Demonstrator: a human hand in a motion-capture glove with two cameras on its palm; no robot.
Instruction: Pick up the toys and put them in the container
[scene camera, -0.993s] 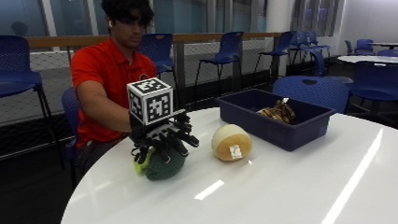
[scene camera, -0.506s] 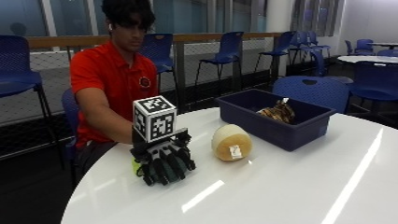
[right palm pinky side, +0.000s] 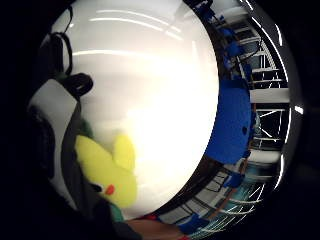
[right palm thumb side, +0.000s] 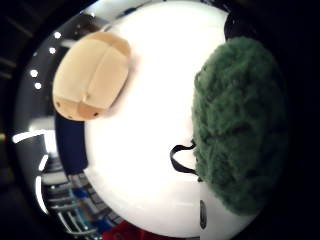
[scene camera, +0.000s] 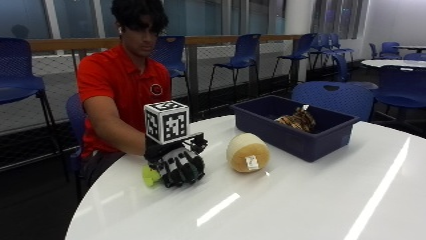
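Note:
My gloved right hand (scene camera: 176, 166) sits on the white round table (scene camera: 299, 200) near its left edge, fingers curled down over a green plush toy with a yellow part (scene camera: 151, 176). Only that yellow bit shows in the outside view. The green fuzzy body (right palm thumb side: 240, 125) fills the thumb side palm view, and the yellow part (right palm pinky side: 107, 170) lies against the palm. A tan round plush toy (scene camera: 247, 152) stands on the table just right of the hand, apart from it. Behind it is the dark blue container (scene camera: 319, 137) with a brown toy (scene camera: 296, 120) inside.
A blue chair (scene camera: 333, 95) stands right behind the container. More blue chairs and a railing line the room at the back. The table's wide front and right part (scene camera: 346, 210) carries nothing but reflections.
The hand has come down over the green toy and its fingers have closed round it. The toy, plainly visible under the hand a second ago, is now almost covered.

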